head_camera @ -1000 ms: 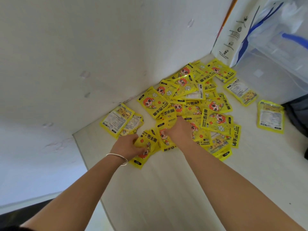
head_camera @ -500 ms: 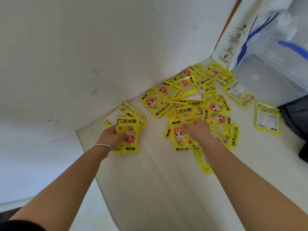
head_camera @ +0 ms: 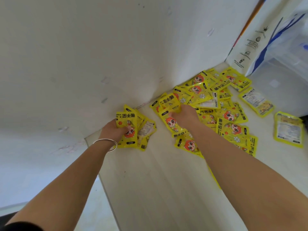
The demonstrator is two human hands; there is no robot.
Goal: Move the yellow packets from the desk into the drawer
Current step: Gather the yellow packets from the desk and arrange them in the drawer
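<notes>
Several yellow packets (head_camera: 215, 97) with a red-haired cartoon figure lie heaped on the pale desk (head_camera: 160, 180), against the white wall. My left hand (head_camera: 113, 130), with a silver bangle at the wrist, grips a small stack of packets (head_camera: 131, 130) near the desk's left corner. My right hand (head_camera: 185, 116) holds packets (head_camera: 170, 114) at the left side of the heap, its fingers curled round them. Two packets lie apart to the right, one face down (head_camera: 288, 129). No drawer is in view.
A white bag with printed symbols (head_camera: 250, 45) leans at the back right beside a translucent plastic bag with blue straps (head_camera: 286, 52). The desk's left edge (head_camera: 106, 185) drops to the floor. A dark object shows at the right border.
My left hand has gathered packets and carried them left toward the desk corner. My right hand has moved up and left in the heap and now holds packets.
</notes>
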